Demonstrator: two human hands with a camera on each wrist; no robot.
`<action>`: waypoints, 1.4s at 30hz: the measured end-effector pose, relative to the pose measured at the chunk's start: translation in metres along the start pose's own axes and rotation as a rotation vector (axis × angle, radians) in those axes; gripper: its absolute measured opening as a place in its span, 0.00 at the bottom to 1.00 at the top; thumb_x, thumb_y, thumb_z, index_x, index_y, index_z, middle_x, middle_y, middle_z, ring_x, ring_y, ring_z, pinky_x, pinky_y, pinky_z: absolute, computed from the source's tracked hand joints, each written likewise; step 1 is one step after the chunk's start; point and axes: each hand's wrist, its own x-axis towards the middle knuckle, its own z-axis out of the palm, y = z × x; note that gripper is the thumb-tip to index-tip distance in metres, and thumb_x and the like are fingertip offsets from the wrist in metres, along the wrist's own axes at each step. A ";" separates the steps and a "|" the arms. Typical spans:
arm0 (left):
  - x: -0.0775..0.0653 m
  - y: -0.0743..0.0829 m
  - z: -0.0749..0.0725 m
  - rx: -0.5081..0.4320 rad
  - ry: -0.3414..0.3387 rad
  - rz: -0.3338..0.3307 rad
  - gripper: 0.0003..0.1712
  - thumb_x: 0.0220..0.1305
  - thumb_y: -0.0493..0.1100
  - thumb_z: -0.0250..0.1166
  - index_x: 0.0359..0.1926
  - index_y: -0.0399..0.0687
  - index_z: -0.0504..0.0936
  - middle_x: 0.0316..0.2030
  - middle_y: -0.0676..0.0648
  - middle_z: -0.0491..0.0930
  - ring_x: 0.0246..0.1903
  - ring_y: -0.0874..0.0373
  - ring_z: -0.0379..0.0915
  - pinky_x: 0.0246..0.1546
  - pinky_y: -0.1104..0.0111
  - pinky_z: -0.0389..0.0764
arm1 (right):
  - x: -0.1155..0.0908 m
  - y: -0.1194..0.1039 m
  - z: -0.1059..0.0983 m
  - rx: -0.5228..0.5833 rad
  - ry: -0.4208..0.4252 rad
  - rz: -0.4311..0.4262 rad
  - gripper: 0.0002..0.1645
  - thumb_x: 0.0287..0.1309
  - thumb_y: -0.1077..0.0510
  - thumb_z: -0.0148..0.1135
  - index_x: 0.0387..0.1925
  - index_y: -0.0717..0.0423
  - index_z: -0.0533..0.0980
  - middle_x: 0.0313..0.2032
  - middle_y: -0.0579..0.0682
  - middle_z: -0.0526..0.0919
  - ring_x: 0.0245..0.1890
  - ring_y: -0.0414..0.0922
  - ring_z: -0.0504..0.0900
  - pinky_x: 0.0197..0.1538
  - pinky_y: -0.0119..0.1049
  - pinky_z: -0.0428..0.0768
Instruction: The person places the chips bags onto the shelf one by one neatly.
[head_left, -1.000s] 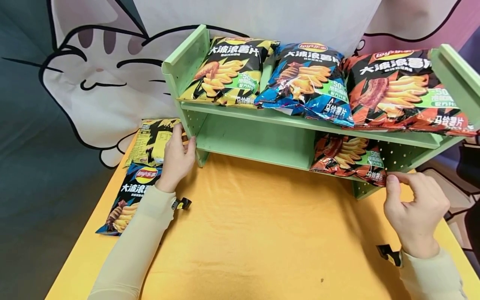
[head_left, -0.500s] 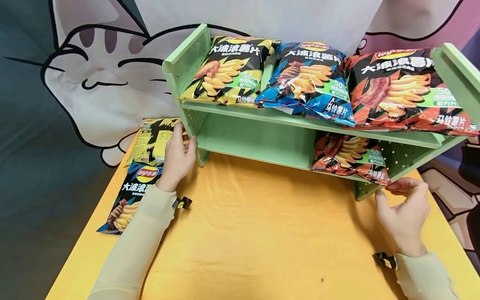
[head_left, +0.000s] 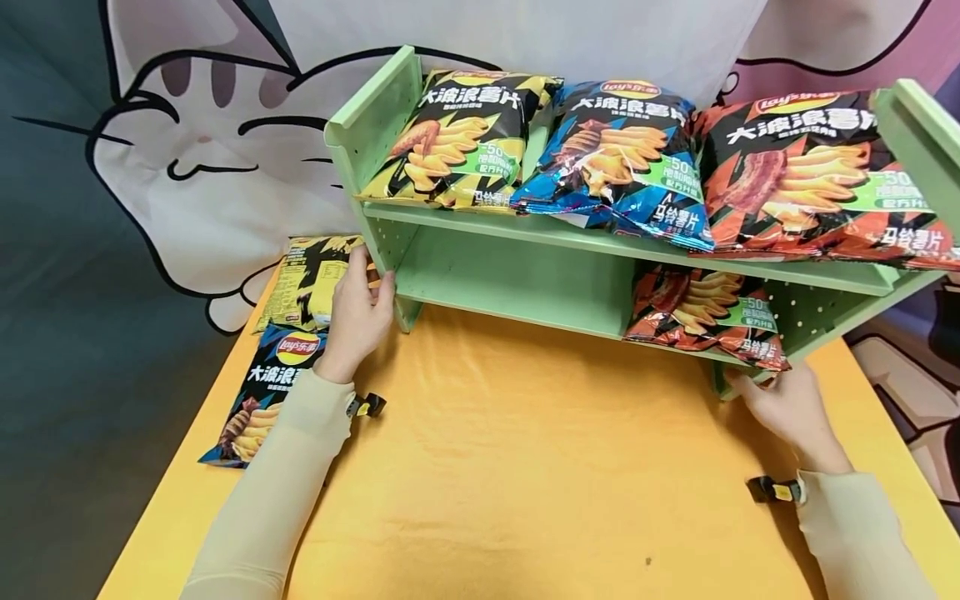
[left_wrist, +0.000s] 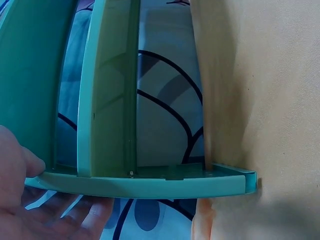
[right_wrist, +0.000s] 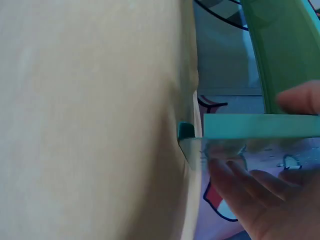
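Observation:
A light green two-tier shelf rack (head_left: 502, 275) stands on the table, seen from the front in the head view. My left hand (head_left: 356, 321) grips its left side panel, thumb on the inner side and fingers outside. At the lower right, my right hand (head_left: 798, 408) holds the right side panel near its foot. In the right wrist view the thumb lies inside and the fingers (right_wrist: 250, 192) spread along the outer face. A yellow chip bag (head_left: 457, 142), a blue chip bag (head_left: 618, 158) and a red chip bag (head_left: 810, 167) fill the upper tier. A smaller-looking red chip bag (head_left: 701, 312) sits at the lower tier's right end.
Left of the rack, a yellow chip bag (head_left: 300, 283) lies back side up, with a blue chip bag (head_left: 262, 375) in front of it, partly behind my left forearm. The yellow-orange tabletop (head_left: 540, 467) spreads before the rack. A cartoon-print cloth (head_left: 202, 217) hangs behind.
My right hand has left the bottom corner of the lower red chip bag, moved left and inward, and taken hold of the rack's right side. My left hand stays on the left side panel.

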 end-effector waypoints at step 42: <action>-0.088 -0.026 -0.124 0.558 -0.352 -0.181 0.40 0.75 0.59 0.60 0.76 0.41 0.64 0.68 0.29 0.68 0.64 0.30 0.66 0.57 0.34 0.69 | 0.004 0.011 0.003 0.029 -0.200 -0.057 0.40 0.69 0.65 0.58 0.79 0.61 0.57 0.70 0.77 0.64 0.67 0.73 0.63 0.74 0.26 0.51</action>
